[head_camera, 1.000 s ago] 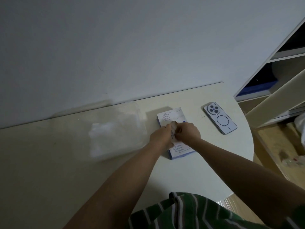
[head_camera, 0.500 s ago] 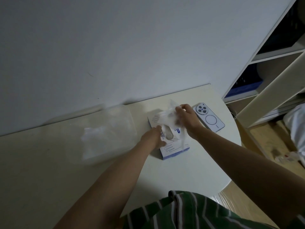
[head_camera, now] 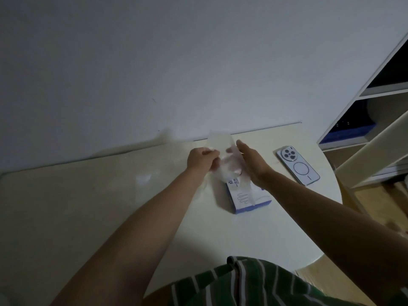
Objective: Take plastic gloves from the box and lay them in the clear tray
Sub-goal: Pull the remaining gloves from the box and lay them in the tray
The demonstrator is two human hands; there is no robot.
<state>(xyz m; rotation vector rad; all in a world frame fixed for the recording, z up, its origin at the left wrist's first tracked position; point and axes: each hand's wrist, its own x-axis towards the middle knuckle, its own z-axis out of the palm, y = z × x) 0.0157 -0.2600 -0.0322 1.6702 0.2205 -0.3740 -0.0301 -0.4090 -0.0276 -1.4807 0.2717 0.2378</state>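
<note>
Fingers (head_camera: 208, 153) of the left hand (head_camera: 199, 161) curl and pinch one edge of a thin plastic glove (head_camera: 220, 141). The right hand (head_camera: 254, 166) holds its fingers (head_camera: 242, 147) nearly straight, laid flat against the opposite side of the same film; its thumb is not visible. The glove hangs stretched between the two sets of fingers and rises above them as a pale, translucent sheet. Its lower end trails down toward the box (head_camera: 251, 195), which lies directly beneath the right fingers. The two-sided hold probably serves to spread the flimsy film so that it can be laid flat rather than crumpled. Whether the tail is fully clear of the box opening cannot be told.

The clear tray (head_camera: 172, 166) sits on the far side of the left fingers from the box. It is faint and blurred, with a whitish patch inside that may be gloves already laid. Its place just beside the box keeps the carry short. Both rest on a pale table (head_camera: 265, 235).

Beyond the right fingers, well apart from the glove, a phone (head_camera: 298, 165) lies camera-side up. Farther off stands a shelf unit (head_camera: 375, 129).
</note>
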